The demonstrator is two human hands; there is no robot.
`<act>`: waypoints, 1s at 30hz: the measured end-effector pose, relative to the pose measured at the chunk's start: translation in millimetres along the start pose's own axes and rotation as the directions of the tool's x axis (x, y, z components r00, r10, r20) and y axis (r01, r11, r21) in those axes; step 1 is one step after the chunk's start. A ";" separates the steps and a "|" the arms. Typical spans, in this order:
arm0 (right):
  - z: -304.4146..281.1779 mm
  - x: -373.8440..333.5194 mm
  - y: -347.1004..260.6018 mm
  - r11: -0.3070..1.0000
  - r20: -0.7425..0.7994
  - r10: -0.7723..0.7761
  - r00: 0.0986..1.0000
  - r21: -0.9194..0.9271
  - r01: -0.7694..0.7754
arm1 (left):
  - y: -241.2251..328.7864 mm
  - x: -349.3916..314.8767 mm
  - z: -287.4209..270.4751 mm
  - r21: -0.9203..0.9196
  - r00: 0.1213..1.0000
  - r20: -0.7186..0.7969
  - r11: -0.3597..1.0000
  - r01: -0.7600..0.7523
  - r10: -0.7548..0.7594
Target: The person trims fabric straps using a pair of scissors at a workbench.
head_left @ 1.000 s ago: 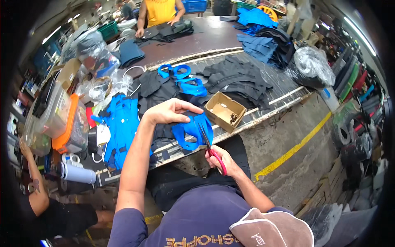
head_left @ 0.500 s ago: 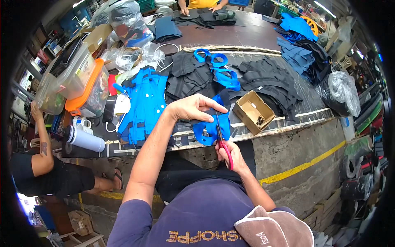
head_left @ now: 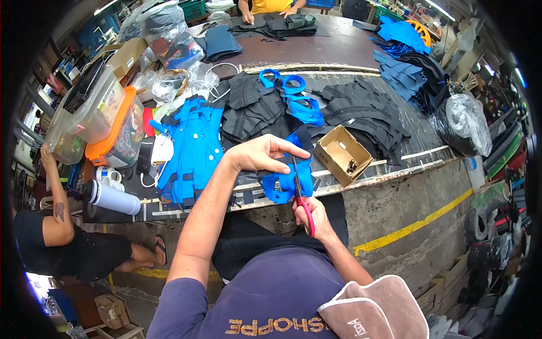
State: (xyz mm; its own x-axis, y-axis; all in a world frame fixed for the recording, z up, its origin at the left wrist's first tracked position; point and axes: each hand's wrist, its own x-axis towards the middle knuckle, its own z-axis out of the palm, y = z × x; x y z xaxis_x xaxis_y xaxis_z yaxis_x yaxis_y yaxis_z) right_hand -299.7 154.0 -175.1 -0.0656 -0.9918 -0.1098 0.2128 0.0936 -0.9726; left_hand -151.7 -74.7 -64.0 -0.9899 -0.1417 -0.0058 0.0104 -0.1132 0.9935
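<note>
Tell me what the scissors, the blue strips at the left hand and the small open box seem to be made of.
Scissors: probably metal blades, dark and slim; handles likely plastic, smooth solid red.
Blue strips: likely woven fabric, matte, bending in soft loops.
Box: apparently cardboard, dull brown, thin-walled.

smooth plastic scissor handles (head_left: 308,216), metal blades (head_left: 297,179), blue cloth strip (head_left: 305,176), matt cardboard box (head_left: 337,161), rough concrete floor (head_left: 389,206)

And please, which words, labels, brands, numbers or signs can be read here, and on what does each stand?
I do not copy wording; here is where it stands.
Purple shirt: gold letters, upside down, partly covered.
Brown cloth: small pale letters.
Cardboard box, back left: marking too small to read.
Red-handled scissors, held blue cloth: no writing visible.
</note>
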 end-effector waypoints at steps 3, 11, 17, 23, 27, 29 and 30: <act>4.0 -2.3 -0.6 1.000 -0.037 0.013 0.999 0.026 -0.012 | 0.0 -0.8 -1.4 0.014 1.000 -0.008 1.000 0.014 -0.013; 0.8 -2.7 -7.5 0.996 -0.059 0.088 0.994 -0.029 -0.090 | 1.3 -0.1 -6.0 -0.012 1.000 0.005 0.999 0.030 -0.030; 8.7 8.5 -27.2 0.995 -0.049 0.102 0.994 -0.020 -0.103 | 3.3 1.1 -11.5 -0.013 1.000 -0.001 1.000 0.012 -0.012; 9.1 14.0 -29.9 0.994 -0.038 0.094 0.995 -0.057 -0.096 | 6.4 -2.8 -16.8 0.075 0.998 -0.040 0.996 -0.052 0.055; 8.9 18.0 -25.5 0.993 -0.043 0.091 0.995 -0.066 -0.093 | 4.8 -2.9 -15.5 0.049 0.998 -0.037 0.998 -0.040 0.042; 9.3 20.0 -27.0 0.991 -0.054 0.109 0.992 -0.073 -0.113 | 2.9 -2.9 -17.0 0.058 0.997 -0.037 0.996 -0.064 0.066; 9.0 21.5 -29.1 0.988 -0.068 0.127 0.990 -0.080 -0.132 | 2.3 -3.5 -19.8 0.060 0.997 -0.040 0.996 -0.065 0.067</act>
State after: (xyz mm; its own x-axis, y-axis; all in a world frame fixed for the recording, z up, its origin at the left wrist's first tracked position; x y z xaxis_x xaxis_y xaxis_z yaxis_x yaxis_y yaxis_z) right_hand -298.5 129.2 -147.3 -0.1039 -0.9638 -0.2456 0.1409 0.2302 -0.9629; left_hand -145.4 -93.9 -63.9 -0.9805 -0.1882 0.0563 0.0658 -0.0446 0.9968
